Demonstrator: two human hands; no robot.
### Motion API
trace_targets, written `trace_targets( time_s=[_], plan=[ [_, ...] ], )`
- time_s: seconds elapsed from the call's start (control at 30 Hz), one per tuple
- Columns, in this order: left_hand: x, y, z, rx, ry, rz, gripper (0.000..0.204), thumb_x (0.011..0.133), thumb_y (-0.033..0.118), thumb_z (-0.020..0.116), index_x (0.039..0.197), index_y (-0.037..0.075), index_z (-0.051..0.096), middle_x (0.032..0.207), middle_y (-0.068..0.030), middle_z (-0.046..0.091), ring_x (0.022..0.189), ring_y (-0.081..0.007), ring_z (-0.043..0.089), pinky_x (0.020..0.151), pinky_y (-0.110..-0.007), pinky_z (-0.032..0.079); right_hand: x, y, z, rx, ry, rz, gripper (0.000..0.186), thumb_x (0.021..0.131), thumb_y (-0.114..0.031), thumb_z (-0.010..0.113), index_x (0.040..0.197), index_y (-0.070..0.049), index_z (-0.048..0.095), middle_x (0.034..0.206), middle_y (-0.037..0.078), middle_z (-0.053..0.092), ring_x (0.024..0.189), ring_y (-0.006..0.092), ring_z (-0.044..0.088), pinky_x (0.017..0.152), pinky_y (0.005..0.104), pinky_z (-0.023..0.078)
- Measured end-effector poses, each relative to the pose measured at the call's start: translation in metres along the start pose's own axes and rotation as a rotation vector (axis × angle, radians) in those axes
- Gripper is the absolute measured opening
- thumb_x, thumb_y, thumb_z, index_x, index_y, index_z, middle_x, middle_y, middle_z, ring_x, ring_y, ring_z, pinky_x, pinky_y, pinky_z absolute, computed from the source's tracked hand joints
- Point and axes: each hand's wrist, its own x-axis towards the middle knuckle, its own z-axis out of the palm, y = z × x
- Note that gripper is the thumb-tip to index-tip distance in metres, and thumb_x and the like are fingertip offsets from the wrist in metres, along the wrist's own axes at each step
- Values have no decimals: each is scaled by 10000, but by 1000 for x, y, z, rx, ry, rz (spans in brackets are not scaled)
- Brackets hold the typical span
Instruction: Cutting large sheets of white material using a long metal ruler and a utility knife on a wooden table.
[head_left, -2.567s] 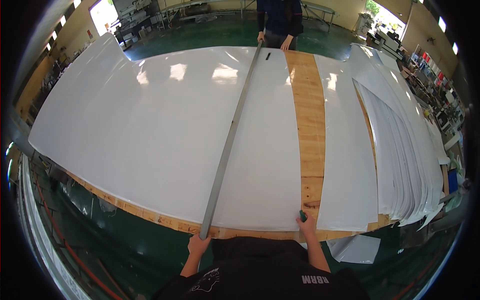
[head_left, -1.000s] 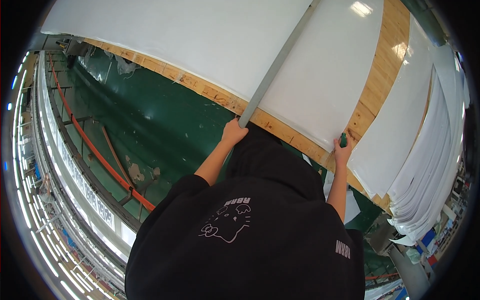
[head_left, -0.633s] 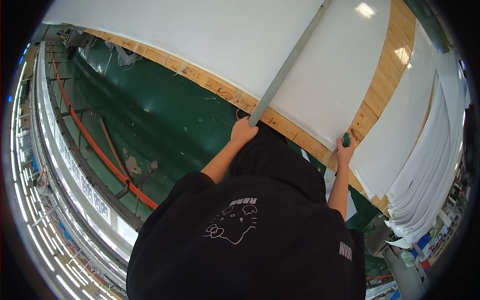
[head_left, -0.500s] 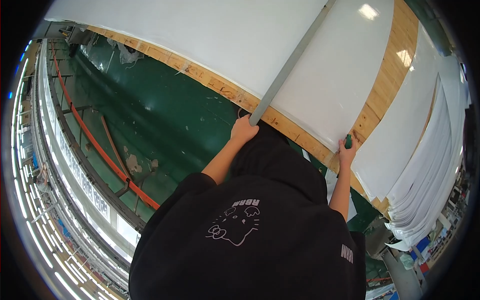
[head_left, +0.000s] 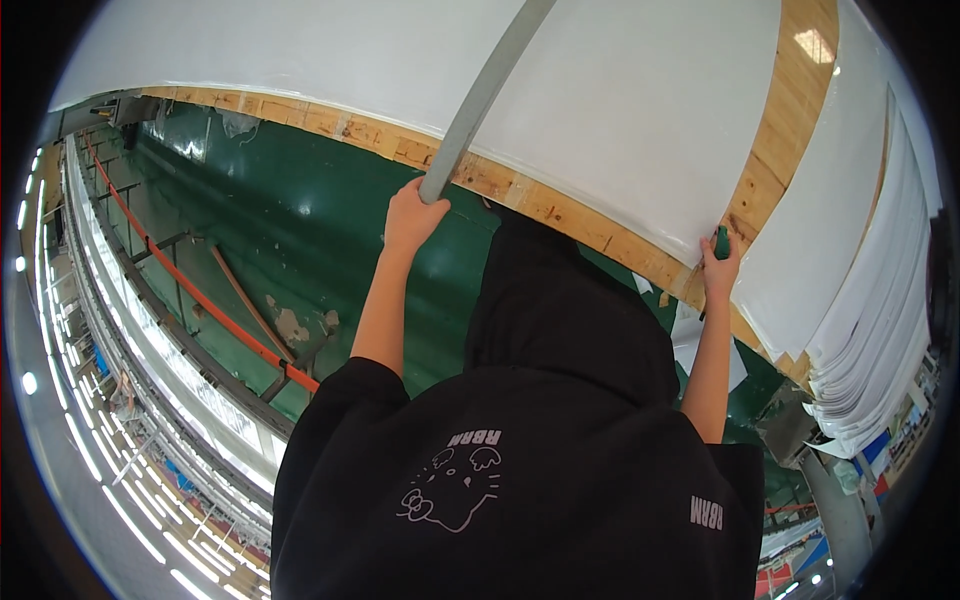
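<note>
My left hand (head_left: 412, 218) is closed around the near end of a long flat grey bar (head_left: 490, 85). The bar slants away across a glossy white sheet (head_left: 620, 130) and overhangs the table's wooden edge (head_left: 560, 212). To the right, my right hand (head_left: 720, 268) grips a small tool with a green handle (head_left: 722, 242); its working end is hidden. That hand is at the near right corner of the sheet, beside a strip of bare wood (head_left: 780, 120).
Right of the wood strip lies a fanned stack of white sheets (head_left: 875, 330), drooping over the edge. Below the table is a green floor (head_left: 400, 250) with paper scraps (head_left: 690, 345). An orange rail (head_left: 215, 305) runs along the left.
My left hand and the grey bar's near end have shifted left, away from the wood strip. My right hand stays at the sheet's corner with the green-handled tool. The view has also shifted.
</note>
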Motion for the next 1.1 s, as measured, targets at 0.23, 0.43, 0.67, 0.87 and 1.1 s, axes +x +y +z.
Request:
trace_targets(
  time_s=[0.23, 0.43, 0.67, 0.87, 1.1],
  plan=[
    [-7, 8, 9, 18, -97, -65, 413, 653, 249, 656, 942, -45, 648, 814, -213, 664, 808, -347, 656, 736, -386, 511, -3, -5, -3, 66, -39, 161, 369, 792, -172, 733, 1106, -73, 567, 635, -9, 514, 472, 85, 473, 418, 234, 367],
    [-25, 16, 64, -54, -176, 6, 358, 662, 253, 644, 849, -52, 650, 808, -250, 654, 834, -386, 647, 737, -419, 510, -2, 4, 0, 5, -5, 104, 380, 790, -182, 737, 1109, -60, 571, 617, -8, 511, 447, 85, 463, 393, 237, 355],
    [-36, 30, 95, -3, -116, 30, 355, 675, 248, 616, 893, -32, 639, 863, -257, 649, 861, -425, 619, 784, -471, 501, -2, -6, -3, -14, -19, 168, 419, 760, -224, 741, 1107, -43, 591, 803, 79, 586, 676, 177, 543, 608, 296, 417],
    [-33, 25, 98, 17, -81, 50, 345, 682, 254, 623, 907, -7, 632, 914, -225, 649, 877, -413, 614, 773, -476, 498, -1, -17, -7, -13, 8, 139, 491, 708, -236, 765, 1104, -11, 583, 948, 147, 642, 885, 269, 612, 807, 351, 466],
    [-29, 12, 109, 16, -28, 155, 366, 683, 297, 656, 899, 2, 638, 880, -246, 645, 860, -420, 617, 765, -479, 499, 6, -21, -10, -24, -103, 170, 510, 666, -150, 772, 1093, -47, 515, 890, 79, 597, 831, 229, 579, 762, 346, 472]
  ],
)
